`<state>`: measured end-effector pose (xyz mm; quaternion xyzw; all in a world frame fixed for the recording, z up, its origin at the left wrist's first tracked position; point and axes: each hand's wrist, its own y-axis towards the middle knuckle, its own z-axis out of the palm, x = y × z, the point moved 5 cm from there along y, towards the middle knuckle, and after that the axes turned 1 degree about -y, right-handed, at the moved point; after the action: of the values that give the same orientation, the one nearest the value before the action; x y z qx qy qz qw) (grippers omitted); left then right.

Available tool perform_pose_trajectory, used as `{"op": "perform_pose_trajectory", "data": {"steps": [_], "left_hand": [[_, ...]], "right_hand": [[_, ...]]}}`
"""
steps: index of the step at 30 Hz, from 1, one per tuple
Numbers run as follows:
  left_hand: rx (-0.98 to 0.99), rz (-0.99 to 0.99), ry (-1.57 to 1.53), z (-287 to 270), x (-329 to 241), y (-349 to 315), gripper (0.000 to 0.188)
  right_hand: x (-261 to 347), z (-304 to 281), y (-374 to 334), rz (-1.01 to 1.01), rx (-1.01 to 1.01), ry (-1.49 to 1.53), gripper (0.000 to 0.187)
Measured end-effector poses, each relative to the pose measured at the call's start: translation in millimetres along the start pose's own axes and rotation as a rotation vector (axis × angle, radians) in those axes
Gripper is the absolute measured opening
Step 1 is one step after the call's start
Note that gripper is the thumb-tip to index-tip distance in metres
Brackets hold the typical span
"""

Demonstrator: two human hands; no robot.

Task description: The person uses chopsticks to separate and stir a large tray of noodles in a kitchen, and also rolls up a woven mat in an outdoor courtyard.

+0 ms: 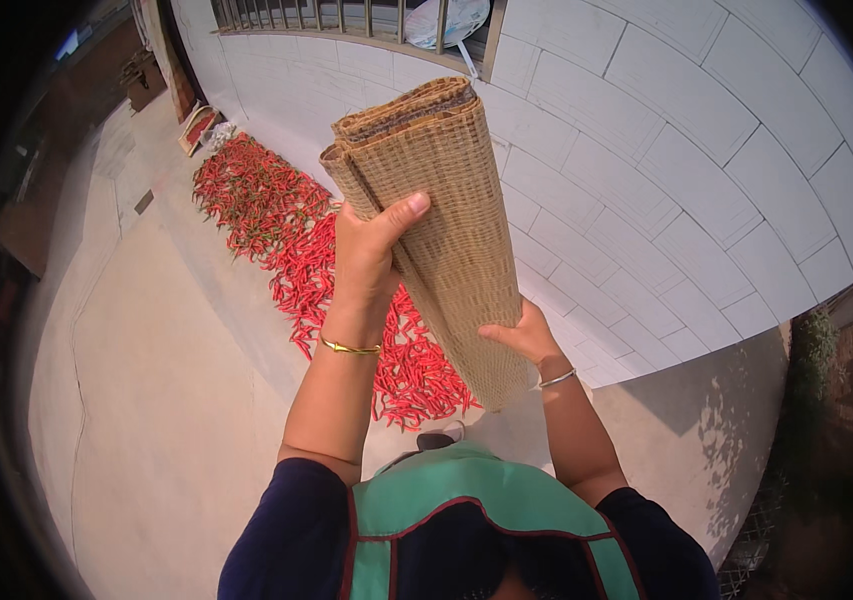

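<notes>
A folded, tan woven mat [446, 190] is held up in front of me, tilted, with its layered end at the upper left. My left hand [371, 245] grips its left edge, thumb lying across the front face and fingers hidden behind. Lower down on the right edge, my right hand [521, 332] holds it with the thumb on the front; its other fingers are out of sight. Below and behind the mat, red chili peppers [316, 275] lie spread on the concrete in a long band, with greener stems toward the far end.
A white tiled wall [636, 190] runs along the right. Set in it is a barred window [346, 15] with a light fan-shaped thing [446, 22] at the bars. Pale concrete floor [156, 400] stretches left. A small dark flat piece [144, 202] lies there.
</notes>
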<state>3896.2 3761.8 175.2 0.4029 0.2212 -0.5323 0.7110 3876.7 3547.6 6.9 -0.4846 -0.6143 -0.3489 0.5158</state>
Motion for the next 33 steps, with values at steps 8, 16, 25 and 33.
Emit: {"op": "perform_pose_trajectory", "data": {"steps": [8,16,25,33], "left_hand": [[0.079,-0.032,0.241,-62,62,51,0.048],[0.000,-0.359,-0.164,-125,65,165,0.040],[0.150,-0.516,-0.258,-161,78,173,0.044],[0.164,-0.521,-0.208,-166,80,244,0.039]], "right_hand": [[119,16,102,-0.185,-0.145,0.095,0.054],[101,51,156,-0.199,-0.222,0.227,0.046],[144,83,198,-0.097,-0.457,-0.002,0.046],[105,85,219,-0.042,-0.404,0.130,0.052]]}}
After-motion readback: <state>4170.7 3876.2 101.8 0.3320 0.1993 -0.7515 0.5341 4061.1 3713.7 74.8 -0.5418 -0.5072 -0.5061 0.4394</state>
